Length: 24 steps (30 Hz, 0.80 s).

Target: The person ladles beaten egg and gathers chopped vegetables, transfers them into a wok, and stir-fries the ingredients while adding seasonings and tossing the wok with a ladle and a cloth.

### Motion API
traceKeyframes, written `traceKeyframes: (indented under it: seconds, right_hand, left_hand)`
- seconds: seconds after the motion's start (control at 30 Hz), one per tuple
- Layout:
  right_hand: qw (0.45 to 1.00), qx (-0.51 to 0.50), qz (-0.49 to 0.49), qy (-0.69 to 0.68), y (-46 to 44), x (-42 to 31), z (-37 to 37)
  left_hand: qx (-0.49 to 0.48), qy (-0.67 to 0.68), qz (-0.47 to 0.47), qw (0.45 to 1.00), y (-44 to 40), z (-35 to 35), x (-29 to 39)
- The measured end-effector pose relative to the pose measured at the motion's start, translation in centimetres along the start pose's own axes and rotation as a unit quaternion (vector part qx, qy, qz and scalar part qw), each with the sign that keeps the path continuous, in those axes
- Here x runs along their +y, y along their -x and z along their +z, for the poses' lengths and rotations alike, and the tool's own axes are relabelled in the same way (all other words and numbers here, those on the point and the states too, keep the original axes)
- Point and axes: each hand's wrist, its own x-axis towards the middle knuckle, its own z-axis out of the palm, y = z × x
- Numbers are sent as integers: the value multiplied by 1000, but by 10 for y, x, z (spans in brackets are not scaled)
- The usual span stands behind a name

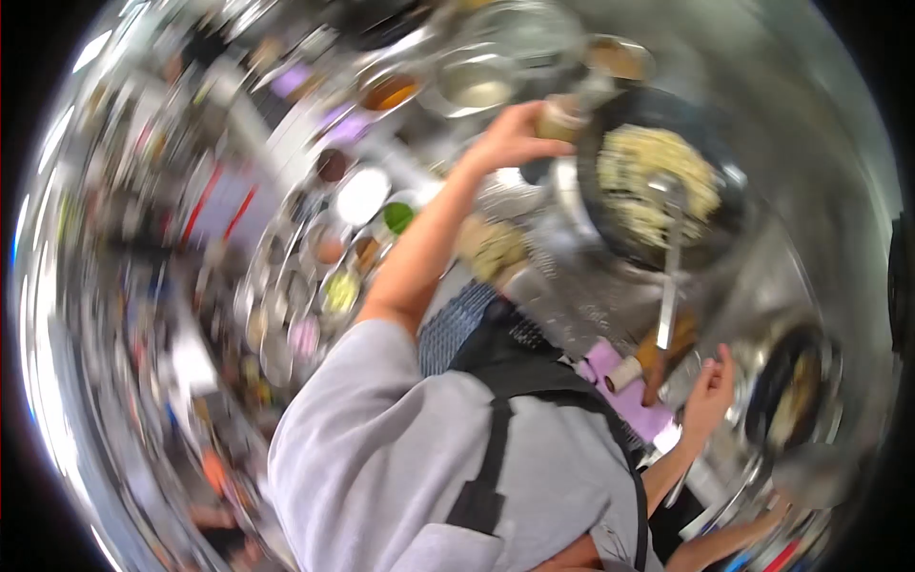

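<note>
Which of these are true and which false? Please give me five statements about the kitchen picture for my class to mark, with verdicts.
1. The left hand holds a small container near the wok. True.
2. The wok is empty. False: pale yellow food lies in it.
3. The right hand grips the ladle. False: the hand is apart from it.
4. The ladle's head rests in the wok's food. True.
5. The left sleeve is bright red. False: it is light grey.
</note>
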Motion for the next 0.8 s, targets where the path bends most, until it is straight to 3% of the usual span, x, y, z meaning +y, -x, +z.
traceKeyframes:
  seconds: [0.03, 0.07, 0.13, 0.17, 0.27, 0.3, 0.33, 0.37, 0.4, 0.43, 0.47, 0.5, 0.57, 0.63, 0.67, 0.7, 0.8]
  right_hand:
    - [996, -68, -29, 55, -21, -15, 14]
    - [989, -109, -71, 71, -34, -17, 38]
    - [972, -149, -144, 108, -57, -3, 83]
    - [964, -188, -124, 139, -66, 9, 102]
    - [968, -151, -170, 105, -87, 48, 134]
    - [954, -110, -266, 78, -106, 93, 143]
    - [977, -184, -101, -27, -103, 81, 130]
    - [962, -226, 73, -134, -101, 53, 112]
    - [958, -166, 109, -209, -104, 59, 113]
    - [964, -149, 118, -185, -110, 39, 105]
    - [979, -130, 104, -121, -130, 47, 103]
    - [989, -90, 91, -80, -141, 32, 108]
    - [997, -6, 74, 6, -161, 4, 115]
    - [989, -74, 98, -83, -176, -2, 141]
    - [952, -136, 181, -204, -169, -17, 146]
    - [925, -192, 198, -263, -159, -34, 136]
    - [935, -254, 96, -226, -145, -28, 112]
  left_hand:
    - [38, 90, 17, 995, 46, -9, 1]
    - [79, 90, 33, 992, 88, -18, -7]
    - [130, 62, -44, 989, 177, -35, -15]
    - [169, 42, -83, 981, 219, -44, -20]
    - [317, 90, -184, 926, 341, -67, -48]
    - [388, 79, -195, 897, 381, -71, -67]
    - [388, -175, -294, 856, 420, -85, -76]
    - [493, -83, -261, 826, 467, -86, -126]
    - [526, -155, -329, 769, 492, -91, -126]
    - [513, -284, -433, 684, 498, -103, -127]
    - [609, -95, -326, 716, 537, -114, -176]
    - [615, -165, -280, 719, 545, -123, -181]
    - [669, -241, -205, 673, 543, -123, -194]
    - [674, -305, -295, 604, 530, -120, -192]
    - [659, -311, -290, 620, 528, -121, -203]
    - [645, -320, -287, 632, 531, -120, -220]
    - [614, -356, -348, 612, 532, -119, -228]
